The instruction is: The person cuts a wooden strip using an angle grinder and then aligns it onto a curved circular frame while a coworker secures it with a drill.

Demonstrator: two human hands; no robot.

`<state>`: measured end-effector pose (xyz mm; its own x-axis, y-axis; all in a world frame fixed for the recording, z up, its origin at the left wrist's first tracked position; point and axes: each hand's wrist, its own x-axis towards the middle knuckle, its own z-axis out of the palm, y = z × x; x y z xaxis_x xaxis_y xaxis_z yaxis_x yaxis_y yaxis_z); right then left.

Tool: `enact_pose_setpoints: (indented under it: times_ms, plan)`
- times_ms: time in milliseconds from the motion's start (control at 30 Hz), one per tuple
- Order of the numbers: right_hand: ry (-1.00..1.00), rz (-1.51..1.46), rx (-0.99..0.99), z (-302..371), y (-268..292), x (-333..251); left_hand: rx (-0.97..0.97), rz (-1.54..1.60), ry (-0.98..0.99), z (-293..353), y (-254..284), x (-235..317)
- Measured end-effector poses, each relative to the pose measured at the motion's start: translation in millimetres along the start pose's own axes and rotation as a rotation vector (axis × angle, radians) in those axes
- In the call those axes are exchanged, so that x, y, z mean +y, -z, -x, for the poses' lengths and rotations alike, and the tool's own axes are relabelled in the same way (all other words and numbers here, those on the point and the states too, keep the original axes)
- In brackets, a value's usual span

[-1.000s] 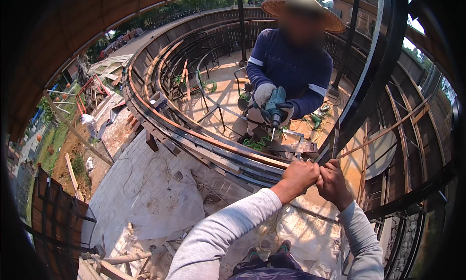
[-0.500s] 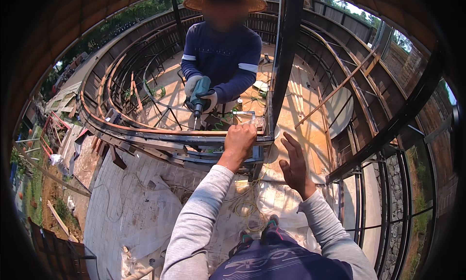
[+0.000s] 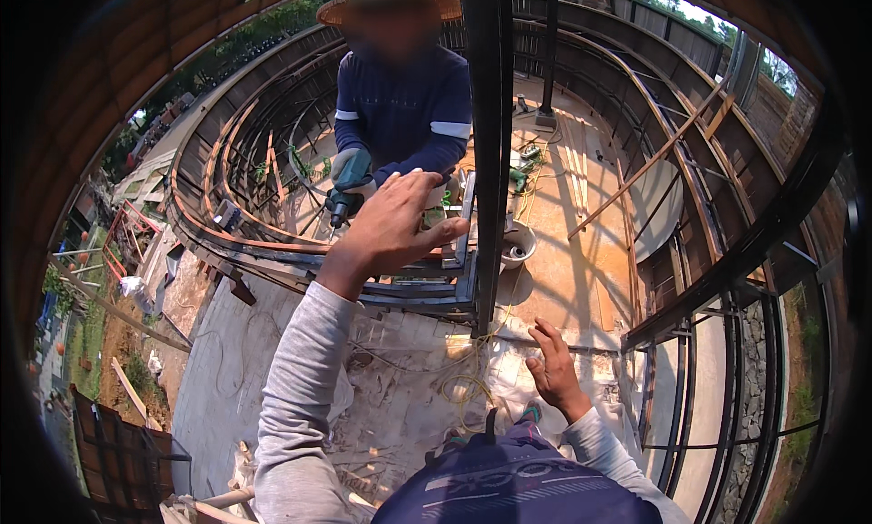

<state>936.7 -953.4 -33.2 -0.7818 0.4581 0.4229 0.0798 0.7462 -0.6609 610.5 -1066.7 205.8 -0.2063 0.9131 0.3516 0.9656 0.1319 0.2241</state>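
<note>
My left hand [image 3: 400, 217] is raised in front of the curved metal frame [image 3: 427, 292], fingers stretched out and thumb apart, holding nothing. It hides part of the frame's top and the thin wooden strip [image 3: 263, 242] along it. Lower down and to the right, my right hand [image 3: 556, 371] hangs in the air with its fingers spread. Across the frame, a co-worker in a straw hat and dark blue top [image 3: 400, 102] grips a teal power drill [image 3: 350, 186] pointing down at the rail. Just right of my left hand stands a black metal post [image 3: 489, 143].
A white bucket [image 3: 519, 244] stands behind the post, with a green power tool [image 3: 518, 179] on the floor beyond it. Yellow cable [image 3: 465, 390] loops near my feet. A long wooden pole [image 3: 649, 165] leans across the curved railing on the right.
My left hand has let go of the frame's corner, opened and risen to the left. My right hand is lower. The view has shifted, and the co-worker's drill now sits further left.
</note>
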Motion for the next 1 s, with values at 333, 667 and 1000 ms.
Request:
enact_pose_setpoints:
  times_ms: [333,667,1000]
  plan:
    - [-0.160,-0.002,-0.073,24.2,69.2,105.5,0.358,-0.121,0.376,-2.0,-40.3,-4.0]
    - [-0.215,0.005,-0.166,21.1,66.9,134.5,-0.526,0.053,0.634,-31.9,-102.2,-17.3]
    - [-0.009,-0.179,-0.251,-12.9,-13.2,70.8,-0.729,0.367,0.619,-43.7,-90.9,-14.4]
